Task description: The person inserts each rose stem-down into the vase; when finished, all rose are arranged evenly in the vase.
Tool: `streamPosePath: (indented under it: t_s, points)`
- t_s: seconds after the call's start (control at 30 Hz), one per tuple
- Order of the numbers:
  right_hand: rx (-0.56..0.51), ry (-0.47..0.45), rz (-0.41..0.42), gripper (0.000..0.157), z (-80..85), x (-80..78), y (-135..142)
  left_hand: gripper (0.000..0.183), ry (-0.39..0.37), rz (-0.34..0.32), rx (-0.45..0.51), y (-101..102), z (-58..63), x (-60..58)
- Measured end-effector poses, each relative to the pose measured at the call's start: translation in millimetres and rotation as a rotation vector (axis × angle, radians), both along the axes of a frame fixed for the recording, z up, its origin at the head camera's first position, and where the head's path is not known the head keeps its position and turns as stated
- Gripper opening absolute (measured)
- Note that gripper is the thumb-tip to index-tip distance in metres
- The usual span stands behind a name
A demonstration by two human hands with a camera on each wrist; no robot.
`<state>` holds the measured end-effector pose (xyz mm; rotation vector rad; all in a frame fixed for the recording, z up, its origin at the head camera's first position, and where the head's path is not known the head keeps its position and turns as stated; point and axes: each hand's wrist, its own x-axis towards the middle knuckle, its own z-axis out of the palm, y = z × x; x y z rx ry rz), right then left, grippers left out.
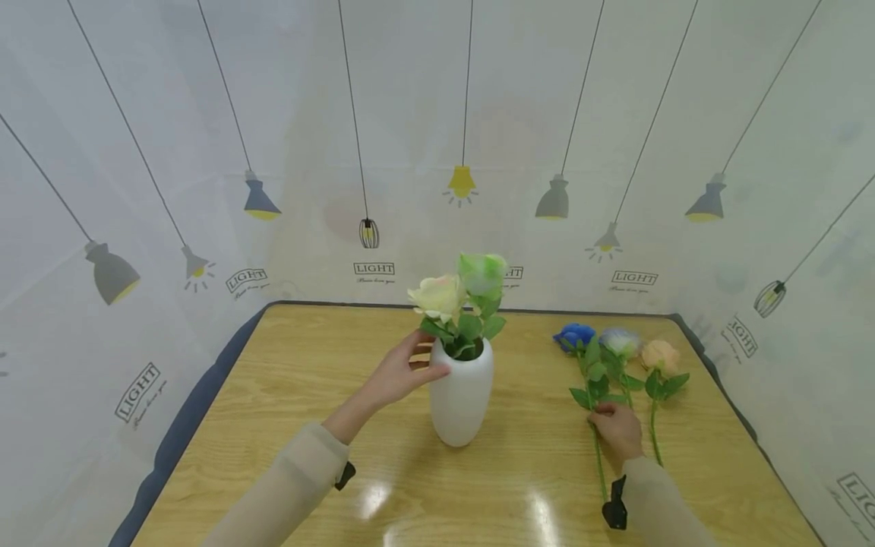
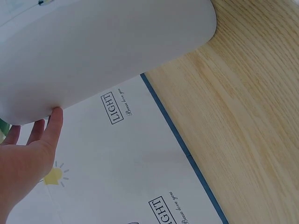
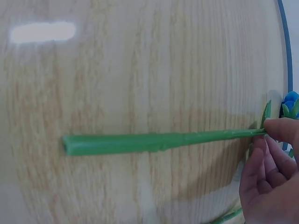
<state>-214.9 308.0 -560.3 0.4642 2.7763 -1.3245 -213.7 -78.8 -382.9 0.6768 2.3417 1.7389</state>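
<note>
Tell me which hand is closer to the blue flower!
Right. The right hand pinches the blue flower by its stem; the left hand is farther off, to the left, holding the white vase.

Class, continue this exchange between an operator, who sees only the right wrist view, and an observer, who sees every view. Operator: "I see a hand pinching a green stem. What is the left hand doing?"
Observer: The left hand holds the white vase near its rim.
Operator: Is anything in it?
Observer: Yes, a cream flower and a pale green flower.
Operator: I glimpse a blue flower. What lies farthest right on the table?
Observer: In the head view, a peach flower.
</note>
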Motion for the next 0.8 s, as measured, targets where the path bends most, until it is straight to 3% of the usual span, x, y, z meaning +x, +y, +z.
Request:
streamPosePath:
  t_s: [0.23, 0.47, 0.7, 0.8]
  points:
    - [-0.02, -0.036, 0.013, 0.035, 2.2, 0.2, 0, 0.057, 0.004, -0.007, -0.002, 0, 0.5, 0.7]
    - [0.023, -0.005, 0.138, 0.034, 19.9, 5.1, 2, 0.057, 0.009, -0.006, -0.004, 0, 0.4, 0.3]
    - [-0.187, -0.037, 0.13, 0.036, 32.8, 11.3, -3, 0.057, 0.008, -0.008, 0.008, -1, -0.7, -0.2]
    - [-0.231, -0.04, 0.142, 0.04, 37.2, 11.4, -3, 0.057, 0.005, -0.009, 0.007, 0, -1.2, -0.9]
